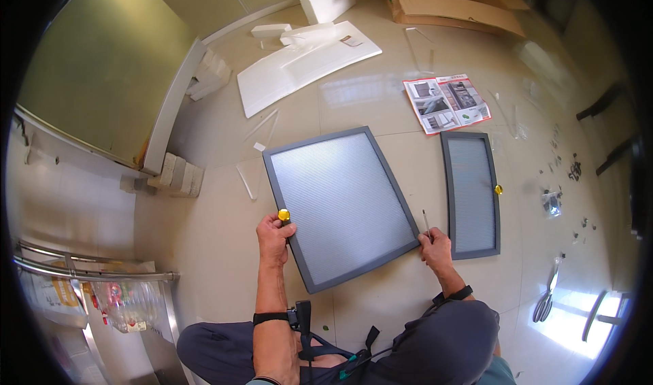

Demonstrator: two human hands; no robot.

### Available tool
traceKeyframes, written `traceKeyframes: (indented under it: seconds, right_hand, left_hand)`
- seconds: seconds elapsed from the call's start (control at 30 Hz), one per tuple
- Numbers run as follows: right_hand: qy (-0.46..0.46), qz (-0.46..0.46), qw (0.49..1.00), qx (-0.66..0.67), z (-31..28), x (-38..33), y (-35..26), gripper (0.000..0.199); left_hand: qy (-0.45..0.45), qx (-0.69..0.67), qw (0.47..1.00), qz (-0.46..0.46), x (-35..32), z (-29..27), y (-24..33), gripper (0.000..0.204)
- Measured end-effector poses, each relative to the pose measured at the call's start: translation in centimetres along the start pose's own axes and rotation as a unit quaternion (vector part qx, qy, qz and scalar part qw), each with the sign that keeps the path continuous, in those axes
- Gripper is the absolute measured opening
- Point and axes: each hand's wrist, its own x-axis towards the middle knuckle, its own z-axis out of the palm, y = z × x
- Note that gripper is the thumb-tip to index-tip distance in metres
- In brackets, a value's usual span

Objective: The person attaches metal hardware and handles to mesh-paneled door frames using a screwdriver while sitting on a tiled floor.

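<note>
- Evidently the left hand is pinching the frame of the large panel, thumb on top at its left edge, just below a gold knob.
- The right hand has its fingers closed round a slim screwdriver, shaft pointing away from the person, with the fingertips at the panel's near right corner.
- The large panel, grey-framed with a ribbed silvery face, lies askew between the two hands, near the middle of the tiled floor, in front of the person's folded legs.
- Just right of it, apart, a narrow panel of the same look lies lengthwise on the floor, a second gold knob on its right edge.
- Beyond that panel's far end is a printed leaflet with a red border.
- Toward the floor's right edge are scissors, a small clear bag and a cluster of dark bits, seemingly loose fittings, though too small to be sure.
- Toward the floor's far edge lie a white foam sheet, an upright foam block and, at the far right corner, an opened cardboard box.
</note>
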Motion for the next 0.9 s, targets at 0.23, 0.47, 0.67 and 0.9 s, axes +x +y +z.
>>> traceKeyframes:
  seconds: [0.23, 0.47, 0.67, 0.9]
  right_hand:
    - [0.022, -0.037, 0.998, 0.048, 0.1, -0.5, 2.2, 0.022]
    - [0.089, -0.135, 0.984, 0.077, -5.4, -4.9, 3.3, 0.015]
    - [0.293, -0.153, 0.938, -0.106, -16.0, -3.5, 6.4, 0.012]
    - [0.285, -0.077, 0.933, -0.205, -19.2, -1.0, 7.6, 0.037]
  left_hand:
    - [-0.005, 0.125, 0.992, 0.032, 5.5, 1.6, 4.1, 0.035]
    - [0.028, 0.276, 0.958, -0.075, 7.9, -6.6, 3.6, 0.032]
    - [0.189, 0.227, 0.953, -0.066, 9.0, -16.8, -0.3, 0.029]
    - [0.257, 0.232, 0.927, -0.146, 9.9, -16.7, -4.3, 0.02]
